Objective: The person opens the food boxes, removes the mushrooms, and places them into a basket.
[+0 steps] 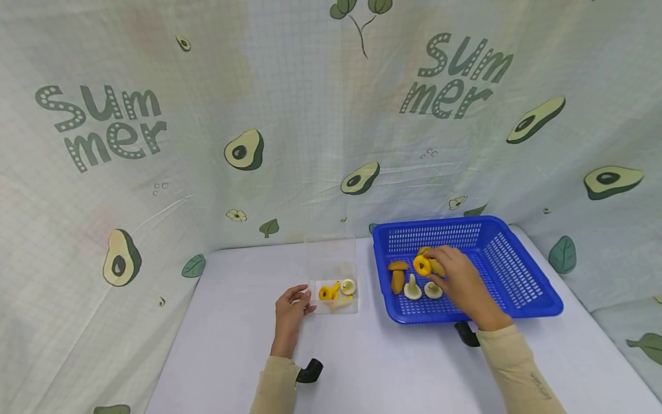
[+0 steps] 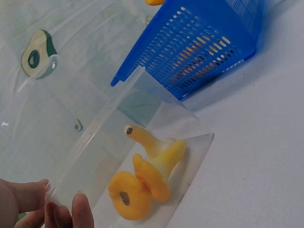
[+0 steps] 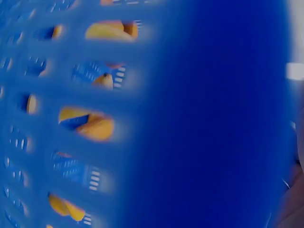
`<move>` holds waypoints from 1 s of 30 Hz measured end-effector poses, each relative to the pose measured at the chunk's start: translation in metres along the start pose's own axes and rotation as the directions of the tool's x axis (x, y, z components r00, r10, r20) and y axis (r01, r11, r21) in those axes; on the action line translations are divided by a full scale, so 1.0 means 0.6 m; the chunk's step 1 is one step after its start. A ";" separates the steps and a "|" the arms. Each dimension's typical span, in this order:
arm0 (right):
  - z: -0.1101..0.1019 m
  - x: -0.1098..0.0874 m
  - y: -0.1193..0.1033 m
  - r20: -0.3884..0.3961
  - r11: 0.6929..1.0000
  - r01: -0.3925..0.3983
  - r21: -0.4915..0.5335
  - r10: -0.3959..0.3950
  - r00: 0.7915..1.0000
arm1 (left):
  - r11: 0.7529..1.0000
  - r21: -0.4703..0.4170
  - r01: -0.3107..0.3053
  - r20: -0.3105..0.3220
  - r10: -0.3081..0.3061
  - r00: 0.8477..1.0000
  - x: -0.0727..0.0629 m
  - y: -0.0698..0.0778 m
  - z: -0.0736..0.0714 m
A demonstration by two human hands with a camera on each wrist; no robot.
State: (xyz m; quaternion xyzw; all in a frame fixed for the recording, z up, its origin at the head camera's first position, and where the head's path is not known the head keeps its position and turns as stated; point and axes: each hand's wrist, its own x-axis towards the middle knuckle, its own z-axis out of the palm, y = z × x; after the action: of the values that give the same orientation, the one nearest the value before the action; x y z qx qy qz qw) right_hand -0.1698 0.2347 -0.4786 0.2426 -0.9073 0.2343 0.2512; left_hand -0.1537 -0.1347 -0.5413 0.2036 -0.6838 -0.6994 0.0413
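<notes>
At the left side of a clear plastic box [image 1: 353, 309], my left hand [image 1: 291, 316] grips the wall between thumb and fingers. In the left wrist view, yellow toy mushrooms [image 2: 129, 195] lie in the box [image 2: 107, 130]; a whitish mushroom [image 1: 349, 287] is in there too. Over the blue basket [image 1: 548, 303], my right hand [image 1: 457, 282] pinches a yellow toy mushroom [image 1: 422, 265] between thumb and fingers. Beneath and beside it in the basket are a brown mushroom [image 1: 397, 278], two white mushrooms [image 1: 412, 290] and more yellow ones. The basket wall [image 3: 213, 114] fills most of the right wrist view.
The box's clear lid [image 1: 331, 253] stands raised at its back. A white cloth [image 1: 233, 345] covers the table, and a printed curtain [image 1: 300, 115] hangs behind. Black camera mounts [image 1: 310, 371] stick out from both wrists, the right one near the basket's front rim.
</notes>
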 end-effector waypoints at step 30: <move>0.047 0.051 -0.125 0.028 0.979 0.189 0.073 -0.191 0.981 | 0.998 -0.055 -0.008 0.004 0.008 1.000 0.002 -0.002 -0.001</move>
State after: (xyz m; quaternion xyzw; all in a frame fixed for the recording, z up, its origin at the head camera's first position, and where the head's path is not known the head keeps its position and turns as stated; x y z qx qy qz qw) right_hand -0.1608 0.1513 -0.4598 0.3406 -0.8755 0.2364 0.2481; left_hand -0.1540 -0.1354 -0.5428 0.1983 -0.6652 -0.7183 0.0485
